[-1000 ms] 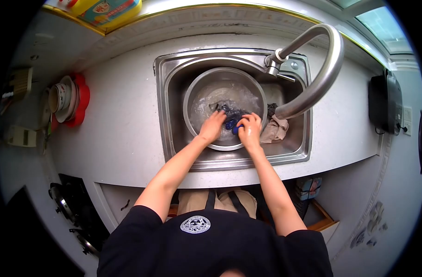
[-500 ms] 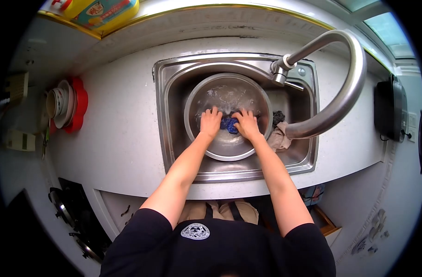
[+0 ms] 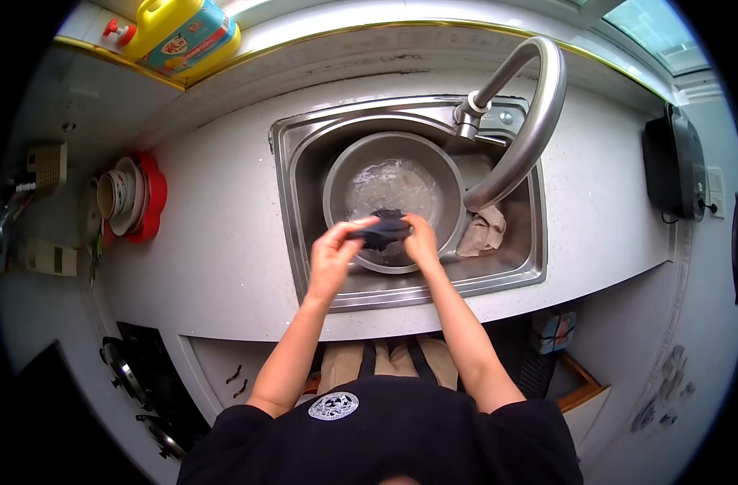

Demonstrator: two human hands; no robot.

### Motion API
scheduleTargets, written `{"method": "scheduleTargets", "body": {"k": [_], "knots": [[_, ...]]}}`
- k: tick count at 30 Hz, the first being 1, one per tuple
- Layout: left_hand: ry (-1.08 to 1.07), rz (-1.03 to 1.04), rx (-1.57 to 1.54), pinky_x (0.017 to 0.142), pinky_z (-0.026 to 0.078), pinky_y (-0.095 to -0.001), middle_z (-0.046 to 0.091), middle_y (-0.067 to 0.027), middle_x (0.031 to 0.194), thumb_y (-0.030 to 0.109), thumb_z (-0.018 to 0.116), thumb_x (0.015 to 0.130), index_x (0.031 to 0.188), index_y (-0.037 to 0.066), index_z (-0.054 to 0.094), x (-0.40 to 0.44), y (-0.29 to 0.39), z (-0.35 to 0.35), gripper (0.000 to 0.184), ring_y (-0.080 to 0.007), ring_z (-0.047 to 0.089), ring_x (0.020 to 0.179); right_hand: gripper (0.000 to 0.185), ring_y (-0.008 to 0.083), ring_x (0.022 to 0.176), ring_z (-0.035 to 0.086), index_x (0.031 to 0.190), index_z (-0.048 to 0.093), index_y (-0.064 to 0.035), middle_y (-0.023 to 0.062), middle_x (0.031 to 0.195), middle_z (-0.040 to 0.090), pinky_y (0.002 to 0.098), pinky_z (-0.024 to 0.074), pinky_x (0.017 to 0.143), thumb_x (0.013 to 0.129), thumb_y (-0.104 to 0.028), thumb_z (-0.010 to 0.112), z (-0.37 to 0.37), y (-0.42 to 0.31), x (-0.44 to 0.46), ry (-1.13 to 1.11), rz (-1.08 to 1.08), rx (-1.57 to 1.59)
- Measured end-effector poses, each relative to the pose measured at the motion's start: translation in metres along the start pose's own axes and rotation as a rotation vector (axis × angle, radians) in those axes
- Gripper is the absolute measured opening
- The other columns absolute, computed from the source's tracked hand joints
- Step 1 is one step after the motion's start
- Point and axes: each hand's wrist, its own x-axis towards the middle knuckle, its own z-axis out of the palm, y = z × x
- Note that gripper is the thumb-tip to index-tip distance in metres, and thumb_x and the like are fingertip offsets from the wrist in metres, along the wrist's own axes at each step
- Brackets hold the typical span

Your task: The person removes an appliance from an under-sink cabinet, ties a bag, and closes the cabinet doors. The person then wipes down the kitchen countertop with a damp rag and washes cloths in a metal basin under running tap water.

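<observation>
A dark cloth [image 3: 383,232] is stretched between my two hands over the near side of a round metal basin [image 3: 333,183]. Its exact kind does not show. My left hand [image 3: 333,249] pinches the left end, slightly smeared by motion. At the right end, my right hand [image 3: 420,241] is closed on the cloth. Clear, rippling water [image 3: 393,186] fills the basin below. The basin stands in a stainless steel sink [image 3: 498,279]. No blue cloth shows now.
A curved faucet [image 3: 547,121] arches over the sink's right side. Below its spout lies a beige cloth [image 3: 484,233]. Stacked bowls and a red dish [image 3: 153,198] stand at the left. A yellow bottle [image 3: 193,40] sits on the back ledge, a black appliance [image 3: 674,162] at the right.
Both hands have come up out of the water and nearer to me, now with a dark cloth between them. The blue cloth between them earlier is out of sight. The view has shifted slightly.
</observation>
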Motion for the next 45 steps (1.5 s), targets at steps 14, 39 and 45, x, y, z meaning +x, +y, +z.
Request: {"method": "scheduleTargets", "body": {"k": [14,39,45], "knots": [[0.115,-0.982,-0.622,0.075,0.056,-0.0409,0.066,-0.0134,0.091,0.022,0.065,0.080,0.096,0.005,0.062,0.048,-0.140,-0.004,0.024,-0.0256,0.066,0.079,0.033,0.0095,0.082,0.059,0.101,0.059,-0.0018,0.0033,0.091,0.063,0.0252,0.0486,0.076,0.073,-0.007,0.076,-0.018,-0.074,-0.070,-0.103,0.103,0.775],[-0.205,-0.889,-1.337,0.096,0.038,-0.0570,0.046,-0.0251,0.128,0.040,0.050,0.089,0.128,0.001,0.040,0.034,-0.123,0.008,0.056,-0.0423,0.045,0.119,0.024,0.0232,0.088,0.057,0.082,0.052,-0.0040,0.0091,0.092,0.060,0.0328,0.0437,0.083,0.070,-0.004,0.073,-0.003,-0.114,-0.046,0.332,-0.273,0.400],[0.296,-0.436,-0.556,0.081,0.047,-0.0292,0.063,-0.0099,0.091,0.004,0.057,0.077,0.086,-0.001,0.063,0.030,-0.095,0.051,0.012,-0.0181,0.060,0.085,0.019,0.0166,0.094,0.054,0.099,0.054,-0.0050,0.0080,0.101,0.056,0.0304,0.0444,0.084,0.083,-0.008,0.064,-0.013,-0.105,-0.043,0.697,0.442,1.220]]}}
